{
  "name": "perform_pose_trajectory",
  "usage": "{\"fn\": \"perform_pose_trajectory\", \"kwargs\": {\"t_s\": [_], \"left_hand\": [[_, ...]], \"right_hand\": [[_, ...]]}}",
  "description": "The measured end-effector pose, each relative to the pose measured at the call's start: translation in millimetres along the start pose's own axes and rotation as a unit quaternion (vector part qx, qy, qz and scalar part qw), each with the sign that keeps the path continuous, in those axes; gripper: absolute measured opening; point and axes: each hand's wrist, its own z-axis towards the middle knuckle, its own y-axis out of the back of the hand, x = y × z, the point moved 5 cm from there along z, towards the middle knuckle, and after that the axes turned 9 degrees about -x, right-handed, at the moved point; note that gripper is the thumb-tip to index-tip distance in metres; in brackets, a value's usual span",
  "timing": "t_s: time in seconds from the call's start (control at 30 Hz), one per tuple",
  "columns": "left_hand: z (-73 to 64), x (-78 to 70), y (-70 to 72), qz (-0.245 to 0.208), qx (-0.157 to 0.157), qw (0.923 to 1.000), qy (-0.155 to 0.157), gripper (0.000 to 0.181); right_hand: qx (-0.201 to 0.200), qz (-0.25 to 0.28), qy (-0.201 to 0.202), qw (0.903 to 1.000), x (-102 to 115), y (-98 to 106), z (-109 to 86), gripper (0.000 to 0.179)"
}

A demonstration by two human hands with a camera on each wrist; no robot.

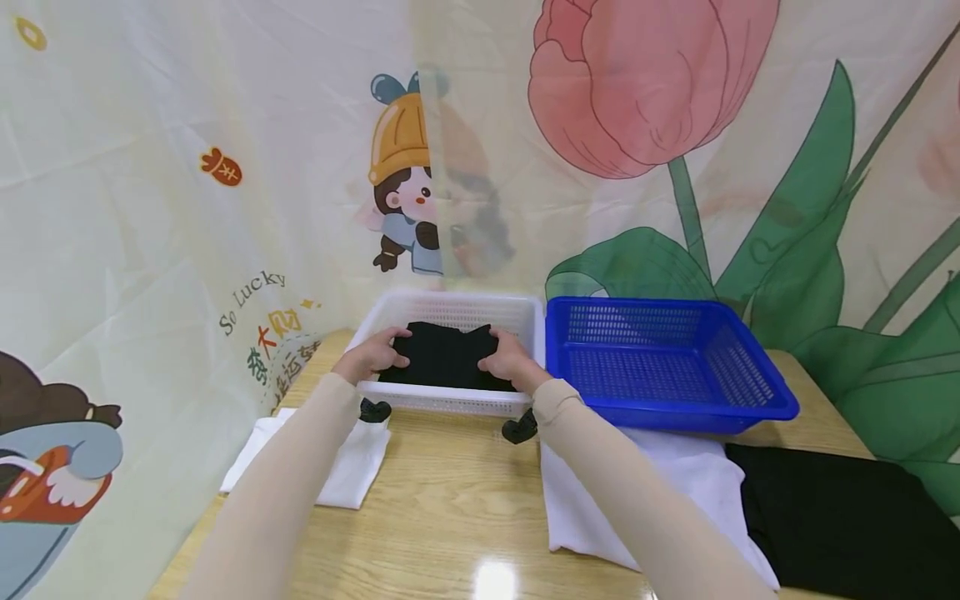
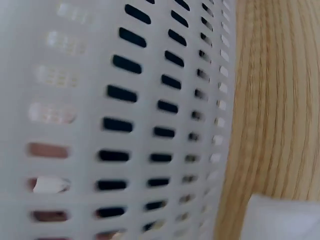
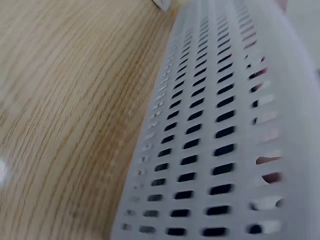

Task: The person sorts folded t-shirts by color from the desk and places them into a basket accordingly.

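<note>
In the head view, a folded black cloth (image 1: 446, 357) lies inside the white basket (image 1: 487, 304). My left hand (image 1: 377, 352) holds its left side, thumb over the top of the fabric. On the opposite side my right hand (image 1: 513, 360) grips the cloth in the same way. Both hands reach in over the basket's near wall. From the wrists, the slotted white wall (image 2: 145, 115) fills most of the left view, and that same wall (image 3: 205, 110) crosses the right one. Dark cloth shows through the slots; most of the fingers are hidden there.
A blue basket (image 1: 667, 414) stands directly right of the white one. White cloth (image 1: 675, 475) and folded black cloth (image 1: 847, 517) lie in front of it. Another white cloth (image 1: 348, 467) lies at left on the wooden table (image 1: 442, 500). A printed curtain (image 1: 300, 125) hangs behind.
</note>
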Motion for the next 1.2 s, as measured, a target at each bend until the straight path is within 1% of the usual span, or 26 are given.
{"fn": "perform_pose_trajectory", "kwargs": {"t_s": [0.07, 0.17, 0.23, 0.27, 0.33, 0.4, 0.5, 0.6, 0.7, 0.77, 0.87, 0.97, 1.03, 1.1, 1.2], "left_hand": [[-3.6, -6.4, 3.5, 0.045, -0.002, 0.9988, -0.019, 0.066], [-10.5, -15.9, 10.3, 0.111, -0.014, 0.9927, -0.043, 0.062], [-15.5, -22.7, 14.4, 0.139, -0.023, 0.9881, -0.061, 0.058], [-19.0, -26.6, 15.8, 0.145, -0.028, 0.9864, -0.072, 0.056], [-25.5, -33.9, 17.4, 0.140, -0.035, 0.9853, -0.091, 0.054], [-32.8, -41.4, 17.7, 0.130, -0.045, 0.9840, -0.114, 0.051], [-45.2, -51.4, 15.7, 0.102, -0.054, 0.9835, -0.139, 0.048], [-60.2, -61.9, 11.0, 0.076, -0.060, 0.9815, -0.166, 0.046], [-78.2, -71.8, 4.0, 0.052, -0.062, 0.9787, -0.189, 0.044], [-91.0, -77.3, -0.9, 0.041, -0.065, 0.9765, -0.202, 0.042], [-109.4, -84.1, -8.8, 0.023, -0.063, 0.9734, -0.219, 0.040], [-125.0, -90.1, -20.0, 0.010, -0.057, 0.9722, -0.227, 0.037], [-133.6, -95.0, -30.9, 0.001, -0.049, 0.9716, -0.231, 0.036], [-141.0, -101.1, -45.1, -0.009, -0.038, 0.9710, -0.236, 0.036], [-149.5, -112.9, -70.1, -0.028, -0.012, 0.9701, -0.241, 0.038]], "right_hand": [[0.006, -0.017, 0.011, 0.9998, 8, 8, -6.8, 0.077], [0.028, -0.025, 0.031, 0.9988, 23, 25, -21.5, 0.076], [0.045, -0.028, 0.048, 0.9975, 32, 41, -35.0, 0.077], [0.052, -0.029, 0.057, 0.9966, 37, 51, -42.5, 0.076], [0.060, -0.030, 0.075, 0.9949, 43, 72, -57.8, 0.075], [0.062, -0.040, 0.088, 0.9934, 44, 96, -73.6, 0.075], [0.059, -0.058, 0.105, 0.9911, 38, 134, -96.9, 0.074], [0.050, -0.076, 0.112, 0.9895, 27, 173, -121.9, 0.075], [0.039, -0.086, 0.114, 0.9889, 11, 208, -145.4, 0.077], [0.032, -0.090, 0.114, 0.9889, -1, 226, -158.0, 0.078], [0.021, -0.094, 0.113, 0.9890, -20, 247, -172.5, 0.078], [0.016, -0.093, 0.115, 0.9889, -37, 262, -183.7, 0.075], [0.018, -0.087, 0.115, 0.9895, -48, 272, -190.9, 0.073], [0.019, -0.081, 0.109, 0.9905, -61, 283, -197.7, 0.071], [0.016, -0.082, 0.095, 0.9920, -80, 301, -207.1, 0.068]]}}
